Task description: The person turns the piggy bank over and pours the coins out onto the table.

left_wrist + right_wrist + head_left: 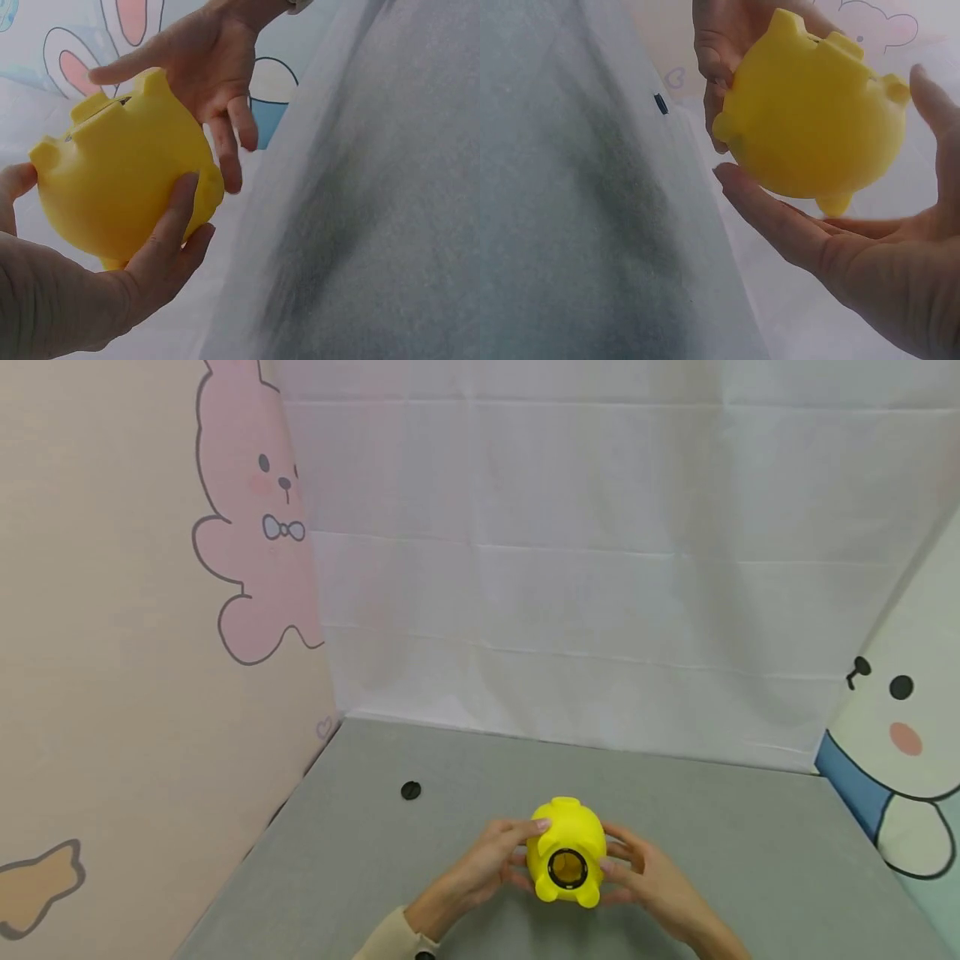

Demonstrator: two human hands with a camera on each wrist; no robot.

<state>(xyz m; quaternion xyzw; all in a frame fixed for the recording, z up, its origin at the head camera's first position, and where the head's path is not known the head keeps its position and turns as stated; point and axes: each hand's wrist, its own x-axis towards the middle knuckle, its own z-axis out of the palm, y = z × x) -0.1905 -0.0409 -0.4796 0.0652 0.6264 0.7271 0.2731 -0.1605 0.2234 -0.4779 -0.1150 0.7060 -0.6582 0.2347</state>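
A yellow piggy bank [553, 832] is held above the table, its round black-rimmed opening [567, 868] facing the head camera. My left hand [483, 864] grips it from the left, thumb over the upper side and fingers beneath. On the other side my right hand [651, 881] is around it with fingers spread and extended. In the right wrist view the right thumb [934, 101] stands apart from the yellow surface, and the fingertips are close by its lower side. The slot between two raised yellow bumps shows in the left wrist view.
A black round cap [410, 790] lies on the grey table [465, 768], back left of the hands. A white cloth wall [570, 568] closes off the back. Printed cartoon panels stand at the left and right sides.
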